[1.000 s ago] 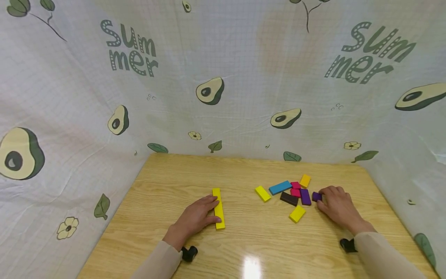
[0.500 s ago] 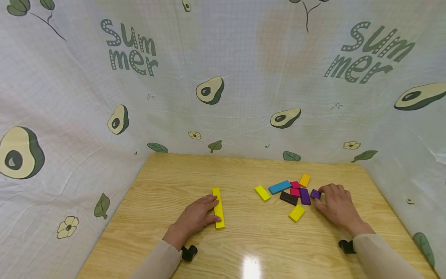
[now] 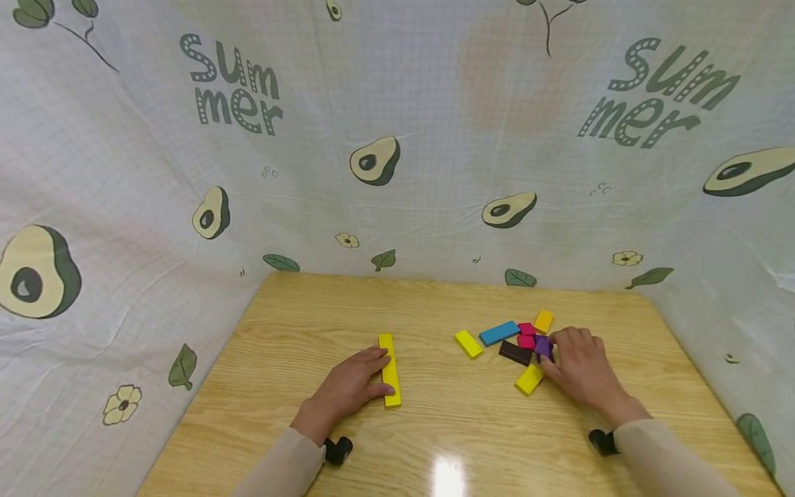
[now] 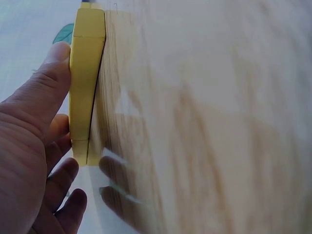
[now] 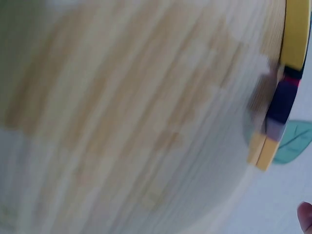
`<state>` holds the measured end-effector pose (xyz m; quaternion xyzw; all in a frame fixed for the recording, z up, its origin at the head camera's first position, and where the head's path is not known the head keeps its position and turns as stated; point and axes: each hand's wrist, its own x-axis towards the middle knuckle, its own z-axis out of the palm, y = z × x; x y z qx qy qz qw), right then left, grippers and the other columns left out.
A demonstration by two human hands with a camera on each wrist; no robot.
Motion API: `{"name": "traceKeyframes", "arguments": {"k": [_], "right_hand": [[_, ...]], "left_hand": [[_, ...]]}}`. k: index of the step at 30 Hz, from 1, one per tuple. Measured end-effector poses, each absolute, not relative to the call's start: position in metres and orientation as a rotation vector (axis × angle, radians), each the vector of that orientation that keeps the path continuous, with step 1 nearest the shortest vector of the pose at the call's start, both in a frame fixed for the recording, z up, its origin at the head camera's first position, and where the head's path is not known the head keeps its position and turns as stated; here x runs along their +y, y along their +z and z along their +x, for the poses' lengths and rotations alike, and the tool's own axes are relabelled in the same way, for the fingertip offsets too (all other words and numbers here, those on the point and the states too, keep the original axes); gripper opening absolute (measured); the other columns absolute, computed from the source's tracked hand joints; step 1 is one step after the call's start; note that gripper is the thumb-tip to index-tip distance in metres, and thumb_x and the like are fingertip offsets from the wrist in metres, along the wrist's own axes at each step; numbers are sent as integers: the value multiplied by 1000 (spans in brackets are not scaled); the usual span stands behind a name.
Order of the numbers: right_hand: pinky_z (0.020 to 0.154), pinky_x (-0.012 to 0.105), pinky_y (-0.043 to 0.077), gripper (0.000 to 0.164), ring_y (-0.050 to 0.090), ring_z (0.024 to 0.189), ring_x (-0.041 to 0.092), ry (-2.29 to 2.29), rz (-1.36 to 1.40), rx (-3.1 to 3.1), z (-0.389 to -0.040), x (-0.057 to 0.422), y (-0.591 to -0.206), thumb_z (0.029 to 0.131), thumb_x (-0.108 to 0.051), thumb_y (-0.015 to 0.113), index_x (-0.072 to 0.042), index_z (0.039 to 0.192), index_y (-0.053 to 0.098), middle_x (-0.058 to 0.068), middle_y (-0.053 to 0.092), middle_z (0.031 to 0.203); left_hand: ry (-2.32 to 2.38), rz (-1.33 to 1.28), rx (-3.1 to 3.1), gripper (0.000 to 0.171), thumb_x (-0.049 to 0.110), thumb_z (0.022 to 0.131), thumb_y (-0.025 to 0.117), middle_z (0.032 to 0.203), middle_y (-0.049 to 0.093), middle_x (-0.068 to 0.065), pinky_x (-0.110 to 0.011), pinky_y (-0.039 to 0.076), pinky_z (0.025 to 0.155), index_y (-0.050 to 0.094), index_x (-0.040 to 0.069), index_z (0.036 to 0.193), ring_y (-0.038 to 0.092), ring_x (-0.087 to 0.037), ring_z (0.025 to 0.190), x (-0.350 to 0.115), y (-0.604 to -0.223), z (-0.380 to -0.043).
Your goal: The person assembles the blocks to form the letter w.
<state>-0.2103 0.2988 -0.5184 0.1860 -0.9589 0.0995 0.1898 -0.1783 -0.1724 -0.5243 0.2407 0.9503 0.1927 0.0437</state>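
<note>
In the head view my left hand (image 3: 352,384) rests along the left side of a long yellow strip (image 3: 390,373), its thumb near the strip's near end. Seams cross the strip (image 4: 84,87) in the left wrist view, where the thumb lies against its side. My right hand (image 3: 586,373) pinches a small purple block (image 3: 543,346) between thumb and forefinger at the right of a cluster of blocks. That purple block overlaps another purple one, which is mostly hidden. In the right wrist view, dark purple (image 5: 282,103) shows between yellow and orange blocks; only one fingertip appears.
Around the right hand lie two red blocks, a dark brown block (image 3: 515,353), a blue block (image 3: 499,333), an orange block (image 3: 543,322) and yellow blocks (image 3: 468,344). A printed cloth (image 3: 435,138) hangs behind and beside the wooden table (image 3: 323,304).
My right hand has moved left, bringing the small purple block from beside the cluster onto the place of the other purple block. The left hand and yellow strip have stayed still.
</note>
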Motion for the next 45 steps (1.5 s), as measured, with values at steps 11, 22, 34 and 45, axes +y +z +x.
{"name": "traceKeyframes", "arguments": {"k": [11,22,34,45], "right_hand": [[77,43,34,36,46,92,33,238,671,-2642,-197,251,-517,87,-28,78,-4,102,56,12,55,98],[76,36,34,30,44,90,24,232,839,-2598,-182,189,-519,88,-29,77,-9,102,60,3,53,96],[80,36,39,28,47,92,20,173,1025,-2596,-161,131,-524,93,-37,74,-13,103,62,-1,56,98],[80,33,41,26,48,92,16,131,1147,-2663,-145,97,-528,95,-41,70,-16,102,64,-3,59,98]], "left_hand": [[578,774,2914,70,53,99,66,161,52,-10,-50,43,122,59,6,151,44,-31,152,-174,-526,-179],[571,784,2921,69,52,99,67,161,52,-10,-50,43,122,59,7,151,44,-31,153,-176,-528,-178],[570,781,2924,68,51,99,68,160,53,-10,-51,43,121,60,7,150,45,-32,152,-177,-530,-177],[572,775,2938,68,53,98,68,159,54,-11,-51,44,121,62,6,148,46,-32,151,-176,-529,-177]]}}
